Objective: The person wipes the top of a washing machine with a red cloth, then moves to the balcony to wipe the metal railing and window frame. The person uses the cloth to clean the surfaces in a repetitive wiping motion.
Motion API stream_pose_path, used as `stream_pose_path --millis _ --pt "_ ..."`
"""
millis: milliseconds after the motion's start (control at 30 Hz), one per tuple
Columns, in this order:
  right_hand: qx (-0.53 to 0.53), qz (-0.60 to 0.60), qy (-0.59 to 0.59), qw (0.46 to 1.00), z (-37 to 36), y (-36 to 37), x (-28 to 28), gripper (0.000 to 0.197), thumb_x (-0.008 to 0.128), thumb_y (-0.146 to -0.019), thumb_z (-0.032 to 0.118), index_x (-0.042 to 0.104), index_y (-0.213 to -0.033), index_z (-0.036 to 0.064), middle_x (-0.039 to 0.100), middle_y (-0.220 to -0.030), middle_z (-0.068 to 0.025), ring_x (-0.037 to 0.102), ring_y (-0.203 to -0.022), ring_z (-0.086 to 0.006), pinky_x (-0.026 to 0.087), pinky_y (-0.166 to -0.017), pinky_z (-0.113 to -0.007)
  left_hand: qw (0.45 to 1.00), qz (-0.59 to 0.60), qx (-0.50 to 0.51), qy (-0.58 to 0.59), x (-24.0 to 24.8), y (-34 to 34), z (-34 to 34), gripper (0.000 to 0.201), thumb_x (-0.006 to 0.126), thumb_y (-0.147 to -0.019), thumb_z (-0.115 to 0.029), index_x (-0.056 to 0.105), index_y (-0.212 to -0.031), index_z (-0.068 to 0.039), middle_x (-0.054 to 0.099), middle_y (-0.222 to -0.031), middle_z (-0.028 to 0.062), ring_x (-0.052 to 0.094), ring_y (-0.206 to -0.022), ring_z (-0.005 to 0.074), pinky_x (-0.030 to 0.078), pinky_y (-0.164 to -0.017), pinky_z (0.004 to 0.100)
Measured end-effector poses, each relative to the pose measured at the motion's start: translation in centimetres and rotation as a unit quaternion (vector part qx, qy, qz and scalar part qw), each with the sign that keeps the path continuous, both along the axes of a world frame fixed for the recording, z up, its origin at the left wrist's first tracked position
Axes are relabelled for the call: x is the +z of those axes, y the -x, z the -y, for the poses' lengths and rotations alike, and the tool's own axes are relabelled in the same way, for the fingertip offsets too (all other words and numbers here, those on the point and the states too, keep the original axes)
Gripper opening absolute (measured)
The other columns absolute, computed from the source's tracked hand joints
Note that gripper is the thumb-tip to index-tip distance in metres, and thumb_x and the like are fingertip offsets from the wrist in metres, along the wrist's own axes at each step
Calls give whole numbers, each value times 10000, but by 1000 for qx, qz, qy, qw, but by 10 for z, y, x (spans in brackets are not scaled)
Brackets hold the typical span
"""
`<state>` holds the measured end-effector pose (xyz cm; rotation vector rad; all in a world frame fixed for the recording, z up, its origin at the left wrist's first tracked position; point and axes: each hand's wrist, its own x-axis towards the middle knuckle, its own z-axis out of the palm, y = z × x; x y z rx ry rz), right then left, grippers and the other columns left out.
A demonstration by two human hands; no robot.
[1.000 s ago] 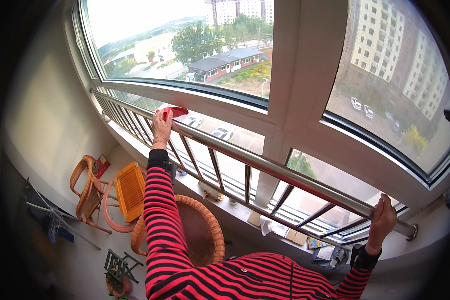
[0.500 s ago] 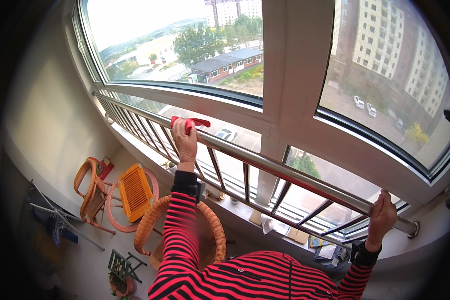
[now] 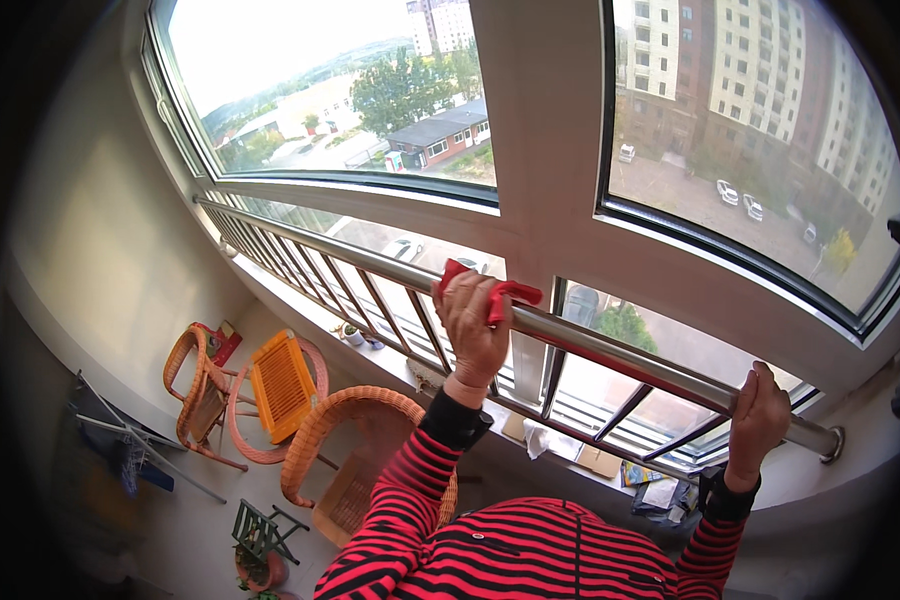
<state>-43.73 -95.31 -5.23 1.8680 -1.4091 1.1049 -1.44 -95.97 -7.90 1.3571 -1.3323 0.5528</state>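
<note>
The left hand (image 3: 477, 325) grips the cloth (image 3: 511, 292) against the rail (image 3: 630, 361) and should press evenly all round, the right hand (image 3: 759, 415) clasping the rail near its end

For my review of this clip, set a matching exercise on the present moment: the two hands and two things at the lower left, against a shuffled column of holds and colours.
Column one
1. Left hand
2. Slatted panel
3. Right hand
4. Small stool

Column two
A. Dark green
B. Grips the metal rail near its right end
C. Holds a red cloth at the rail
D. Bright orange

Pairs
1-C: left hand
2-D: slatted panel
3-B: right hand
4-A: small stool
</note>
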Motion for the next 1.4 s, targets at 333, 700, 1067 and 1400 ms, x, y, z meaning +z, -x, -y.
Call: stream_pose_path --millis 333,700,1067,1400 --pt "6 -20 34 999 -2 -6 5 179 682 -989 142 737 -1129 46 632 -733 -128 607 -675 -330 455 -655 -476 987 85 -132 -39 33 126 -24 281 749 -877 -224 741 -1110 -67 713 -1120 89 638 -1164 307 340 -1144 531" --pt "55 23 2 998 -6 -7 19 156 724 -942 128 721 -1068 37 608 -647 -106 590 -585 -317 456 -602 -449 947 184 -256 -52 40 254 -15 330 756 -861 -229 732 -1147 -67 720 -1109 85 655 -1127 297 384 -1121 512" --pt "277 254 -141 916 -20 -5 53 222 647 -1052 130 699 -1182 -43 736 -1094 -239 722 -980 -411 578 -859 -431 912 239 -312 -119 36 227 -34 654 807 -846 -177 617 -1471 -142 609 -1470 62 547 -1388 271 199 -1259 629" --pt "246 62 -149 956 -29 -68 43 374 606 -1047 351 702 -1179 15 750 -1079 -173 692 -1017 -378 484 -994 -476 877 252 -397 -101 33 192 -48 364 817 -846 -158 743 -1194 -84 657 -1336 148 519 -1426 364 312 -1203 675"
